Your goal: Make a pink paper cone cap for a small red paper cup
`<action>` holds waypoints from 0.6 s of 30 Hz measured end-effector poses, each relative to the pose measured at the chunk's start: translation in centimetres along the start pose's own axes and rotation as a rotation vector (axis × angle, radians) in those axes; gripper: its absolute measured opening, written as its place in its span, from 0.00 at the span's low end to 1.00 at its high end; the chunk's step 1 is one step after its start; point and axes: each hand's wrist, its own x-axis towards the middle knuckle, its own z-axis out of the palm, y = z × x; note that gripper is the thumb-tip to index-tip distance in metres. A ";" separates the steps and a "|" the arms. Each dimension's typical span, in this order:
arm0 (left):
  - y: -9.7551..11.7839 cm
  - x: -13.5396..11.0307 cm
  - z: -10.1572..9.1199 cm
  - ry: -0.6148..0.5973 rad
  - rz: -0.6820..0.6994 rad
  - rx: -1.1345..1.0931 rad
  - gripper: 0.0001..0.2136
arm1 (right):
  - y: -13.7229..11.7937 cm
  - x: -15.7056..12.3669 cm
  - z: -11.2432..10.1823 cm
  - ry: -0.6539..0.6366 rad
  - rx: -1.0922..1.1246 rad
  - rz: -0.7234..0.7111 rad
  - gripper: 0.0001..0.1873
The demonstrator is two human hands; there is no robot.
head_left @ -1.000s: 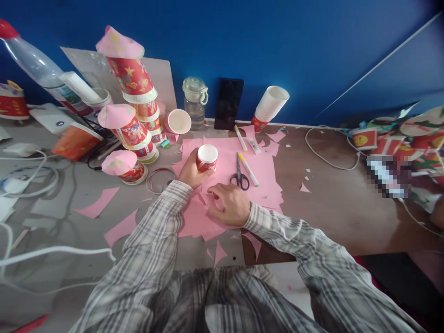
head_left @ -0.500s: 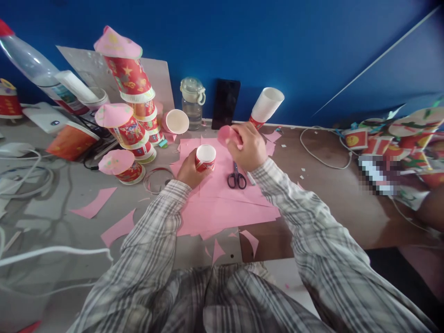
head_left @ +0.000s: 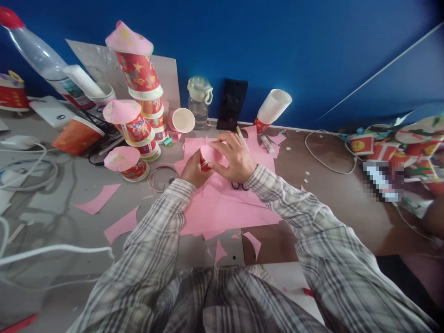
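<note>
My left hand (head_left: 192,170) is wrapped round a small red paper cup (head_left: 203,163) standing on a spread of pink paper sheets (head_left: 225,210). My right hand (head_left: 233,157) pinches a round pink paper piece (head_left: 210,153) and holds it over the cup's mouth, which it hides. Black scissors (head_left: 239,186) lie just under my right wrist, mostly hidden. A marker (head_left: 242,137) lies beyond my right fingers.
Red cups topped with pink paper cones (head_left: 133,99) are stacked at the left. A small bottle (head_left: 200,101), a black phone (head_left: 231,104) and a sleeve of white cups (head_left: 273,108) stand by the blue wall. Cables (head_left: 27,162) and pink scraps (head_left: 97,202) lie at the left. More decorated cups (head_left: 395,148) at the right.
My right hand lifted a round pink piece off the sheets, raised it, then brought it down onto the cup held by my left hand.
</note>
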 end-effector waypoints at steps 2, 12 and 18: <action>0.1 0.1 0.0 0.010 0.057 -0.018 0.25 | 0.7 0.0 0.5 0.038 0.068 -0.010 0.32; 0.3 0.2 -0.2 -0.019 0.093 -0.053 0.27 | 0.5 -1.8 1.7 0.262 0.284 0.216 0.41; 0.0 0.1 0.0 -0.014 0.095 -0.063 0.26 | -1.7 -3.6 1.0 0.194 0.646 0.719 0.43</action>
